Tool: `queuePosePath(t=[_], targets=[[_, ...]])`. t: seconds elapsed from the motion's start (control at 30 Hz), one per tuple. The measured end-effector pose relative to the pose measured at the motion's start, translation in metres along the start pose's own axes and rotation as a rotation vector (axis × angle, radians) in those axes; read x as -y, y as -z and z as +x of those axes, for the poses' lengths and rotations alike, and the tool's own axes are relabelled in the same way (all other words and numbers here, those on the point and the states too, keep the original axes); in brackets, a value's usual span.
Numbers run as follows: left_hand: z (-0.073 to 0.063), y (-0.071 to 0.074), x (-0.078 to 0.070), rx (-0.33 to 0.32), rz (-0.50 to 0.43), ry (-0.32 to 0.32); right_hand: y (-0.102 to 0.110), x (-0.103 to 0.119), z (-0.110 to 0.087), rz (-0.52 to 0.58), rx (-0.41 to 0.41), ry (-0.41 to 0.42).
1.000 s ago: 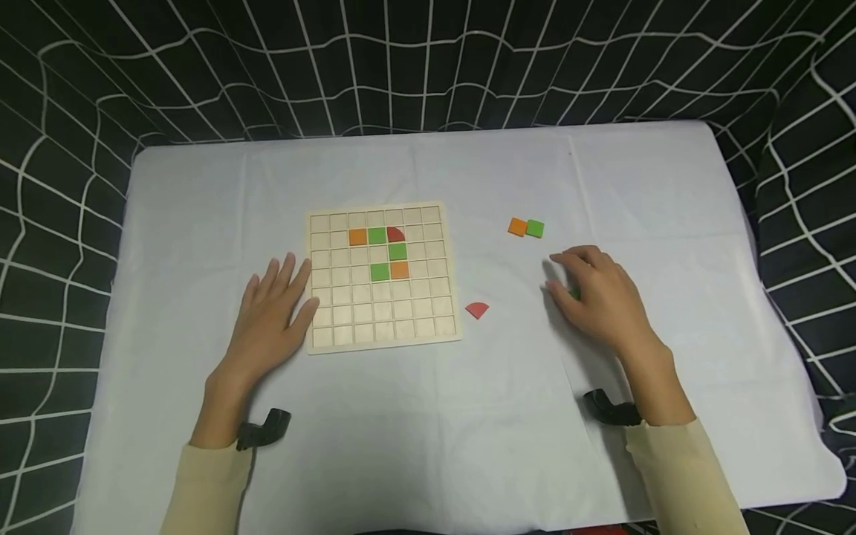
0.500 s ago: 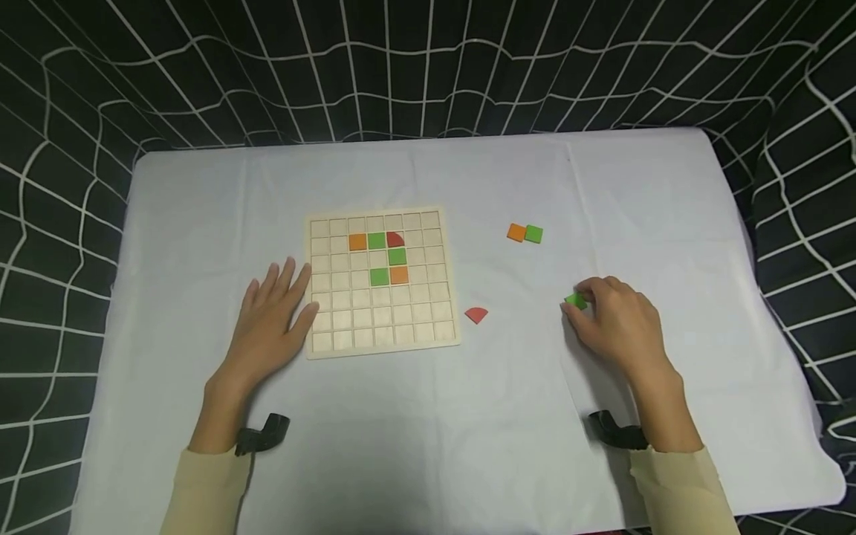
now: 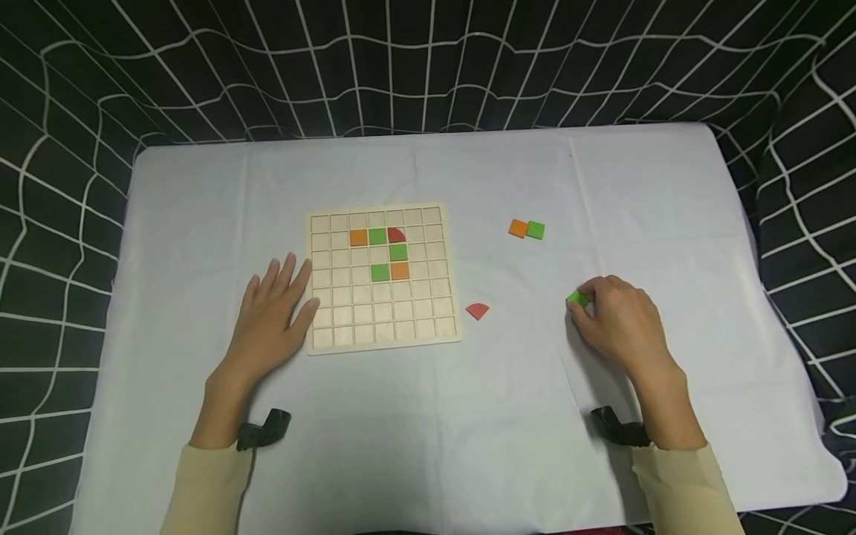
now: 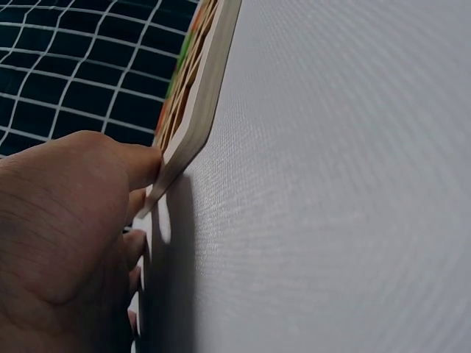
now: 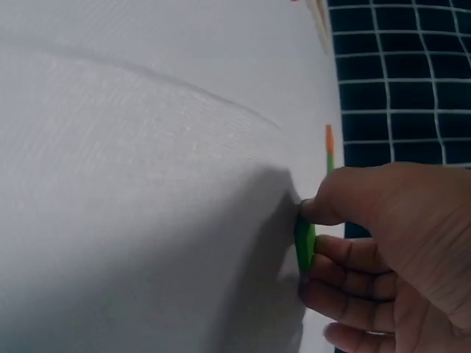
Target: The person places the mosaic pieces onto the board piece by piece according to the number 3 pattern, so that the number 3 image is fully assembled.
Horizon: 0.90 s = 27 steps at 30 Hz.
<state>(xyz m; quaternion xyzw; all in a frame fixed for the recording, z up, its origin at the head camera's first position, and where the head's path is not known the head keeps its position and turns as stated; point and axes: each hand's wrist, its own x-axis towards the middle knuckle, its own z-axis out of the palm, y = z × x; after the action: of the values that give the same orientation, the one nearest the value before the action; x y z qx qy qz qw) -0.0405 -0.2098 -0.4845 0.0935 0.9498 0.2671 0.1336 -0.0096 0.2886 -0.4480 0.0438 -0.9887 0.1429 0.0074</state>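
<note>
Between thumb and fingers, my right hand (image 3: 618,319) pinches a green square tile (image 3: 576,299) at the table's right side. The right wrist view shows the same green tile (image 5: 304,239) edge-on, close to the cloth. My left hand (image 3: 267,327) lies flat with fingers spread, thumb and index finger touching the left edge of a wooden grid board (image 3: 341,316). Several tiles sit in the board's cells: orange squares (image 3: 358,238), green squares (image 3: 377,236) and a red quarter-circle (image 3: 397,235). In the left wrist view the thumb (image 4: 140,163) meets the board's corner (image 4: 193,132).
A loose red quarter-circle tile (image 3: 478,310) lies just right of the board. Farther back, an orange square tile (image 3: 518,228) and a green square tile (image 3: 536,229) lie side by side. White cloth (image 3: 435,431) covers the table, with dark netting (image 3: 428,67) around it.
My right hand has shifted right and toward me, and its thumb and fingers have closed on the green tile. The left hand stays at the board's edge.
</note>
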Motion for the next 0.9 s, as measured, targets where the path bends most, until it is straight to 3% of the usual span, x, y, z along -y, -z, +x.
queuePosePath(t=[0.3, 0.5, 0.7, 0.9], targets=[[0.001, 0.000, 0.000, 0.011, 0.005, 0.008, -0.009, 0.000, 0.003, -0.087, -0.103, 0.182], [0.000, 0.001, 0.000, 0.000, -0.001, 0.011, -0.004, 0.005, 0.012, -0.152, -0.067, 0.211], [0.001, 0.001, -0.001, 0.005, 0.003, 0.013, -0.002, 0.009, 0.019, -0.082, -0.070, 0.231], [-0.002, 0.003, 0.000, 0.002, 0.005, 0.011, -0.009, 0.028, 0.026, 0.071, -0.049, 0.236]])
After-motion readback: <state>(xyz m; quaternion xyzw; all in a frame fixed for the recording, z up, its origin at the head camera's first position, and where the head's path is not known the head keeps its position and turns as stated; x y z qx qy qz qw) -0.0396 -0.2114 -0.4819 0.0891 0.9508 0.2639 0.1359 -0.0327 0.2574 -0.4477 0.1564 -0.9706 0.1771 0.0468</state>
